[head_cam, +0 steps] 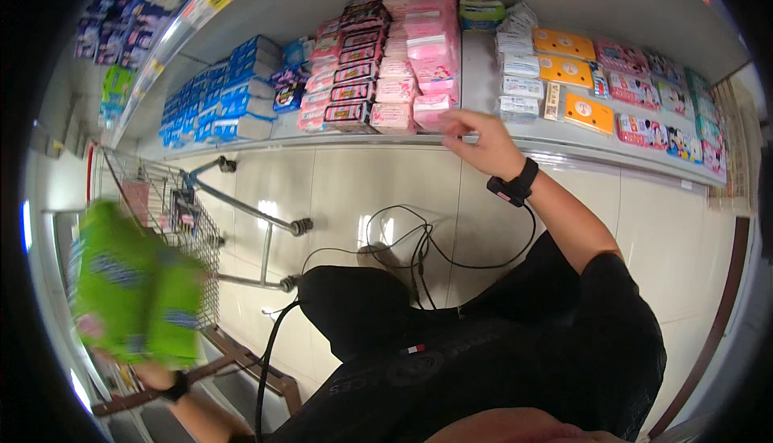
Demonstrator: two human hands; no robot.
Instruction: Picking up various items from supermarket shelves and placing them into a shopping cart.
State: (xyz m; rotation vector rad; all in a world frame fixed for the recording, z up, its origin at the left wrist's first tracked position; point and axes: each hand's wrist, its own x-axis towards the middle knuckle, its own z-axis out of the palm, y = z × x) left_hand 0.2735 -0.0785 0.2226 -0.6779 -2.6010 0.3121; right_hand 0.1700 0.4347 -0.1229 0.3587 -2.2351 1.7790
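At the lower left, my left hand [151, 372] grips green plastic packs [121, 274], blurred, held up beside the wire cart; its fingers are mostly hidden behind them. My right hand [480, 141], with a black band and small box at the wrist, is over the front edge of the shelf, fingers loosely curved and apart. Nearest to its fingertips is a pink pack [432, 111] at the front of a pink row; whether they touch it I cannot tell. White packs [519, 109] and orange packs [589, 112] lie to the right of that hand.
A wire shopping cart [205, 262] with wheels stands at left, holding some packs. Blue packs [244, 118] fill the shelf's left part; a green pack [482, 13] sits at its back. A black cable [423, 231] lies looped on the tiled floor by my foot.
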